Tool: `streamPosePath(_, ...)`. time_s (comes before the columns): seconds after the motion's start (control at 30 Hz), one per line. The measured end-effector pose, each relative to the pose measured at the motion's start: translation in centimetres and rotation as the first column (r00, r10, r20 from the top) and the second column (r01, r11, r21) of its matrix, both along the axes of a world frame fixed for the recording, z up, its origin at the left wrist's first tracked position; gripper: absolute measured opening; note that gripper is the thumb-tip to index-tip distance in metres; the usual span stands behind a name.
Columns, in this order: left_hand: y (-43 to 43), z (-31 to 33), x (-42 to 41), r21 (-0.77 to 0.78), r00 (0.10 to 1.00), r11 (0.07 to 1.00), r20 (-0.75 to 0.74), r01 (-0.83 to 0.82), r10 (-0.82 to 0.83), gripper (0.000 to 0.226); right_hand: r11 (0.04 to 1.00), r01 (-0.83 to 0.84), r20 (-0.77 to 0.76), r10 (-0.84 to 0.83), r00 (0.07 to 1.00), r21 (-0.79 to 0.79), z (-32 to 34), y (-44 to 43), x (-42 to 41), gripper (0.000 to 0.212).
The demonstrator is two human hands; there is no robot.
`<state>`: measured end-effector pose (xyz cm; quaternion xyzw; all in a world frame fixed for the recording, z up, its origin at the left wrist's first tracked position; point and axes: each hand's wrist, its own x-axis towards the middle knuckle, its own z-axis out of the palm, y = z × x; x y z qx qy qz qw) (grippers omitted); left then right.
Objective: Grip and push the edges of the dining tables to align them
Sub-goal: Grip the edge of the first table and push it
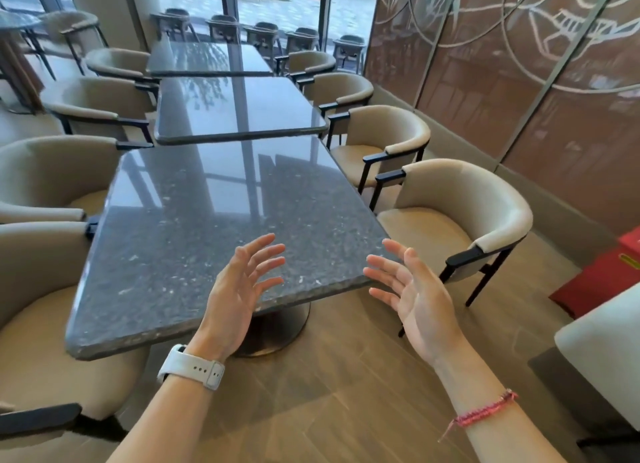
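Three dark polished stone dining tables stand in a row running away from me. The near table [194, 227] sits skewed, its near edge slanting down to the left. The middle table [235, 109] and the far table [207, 58] lie behind it, each shifted a little sideways. My left hand [239, 289], with a white watch strap on the wrist, hovers open with spread fingers over the near table's front edge. My right hand [412, 289] is open too, palm facing left, just off the table's near right corner. Neither hand touches the table.
Beige tub chairs with black arms line both sides, the nearest at right [464, 220] and at left [38, 289]. A patterned brown partition [519, 81] runs along the right. A red box [609, 275] stands on the wood floor at right. Stools [263, 36] line the window.
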<state>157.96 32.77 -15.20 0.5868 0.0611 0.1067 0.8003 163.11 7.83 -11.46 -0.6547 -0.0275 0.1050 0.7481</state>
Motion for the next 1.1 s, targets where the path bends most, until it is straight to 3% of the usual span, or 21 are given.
streamPosePath(0.1,0.7,-0.5,2.0,0.006,1.0,1.0,-0.03,-0.003,0.003,0.093,1.0,-0.029,-0.032,0.03,0.999,0.006,-0.9,1.0,2.8,0.058)
streamPosePath(0.3,0.6,-2.4,5.4,0.046,0.995,0.997,-0.072,-0.062,0.066,0.094,0.997,-0.077,-0.087,0.075,0.993,-0.018,-2.7,1.7,8.3,0.042)
streamPosePath(0.5,-0.1,-5.2,9.1,0.167,0.981,0.977,-0.125,-0.129,0.15,0.089,0.992,-0.107,-0.109,0.099,0.989,-0.063,-4.8,0.8,13.3,0.033)
streamPosePath(0.77,-0.4,-13.2,13.4,0.328,0.934,0.933,-0.262,-0.149,0.241,0.035,0.969,-0.154,-0.178,0.121,0.977,-0.191,-12.7,1.5,18.5,0.027)
streamPosePath(0.97,0.3,-19.4,16.0,0.503,0.911,0.861,-0.315,-0.078,0.267,0.042,0.939,-0.223,-0.227,0.165,0.96,-0.261,-18.5,3.4,20.7,0.035)
streamPosePath(1.1,0.2,-21.3,17.2,0.616,0.913,0.787,-0.306,-0.027,0.27,0.05,0.907,-0.251,-0.203,0.191,0.96,-0.337,-20.7,3.8,22.1,0.029)
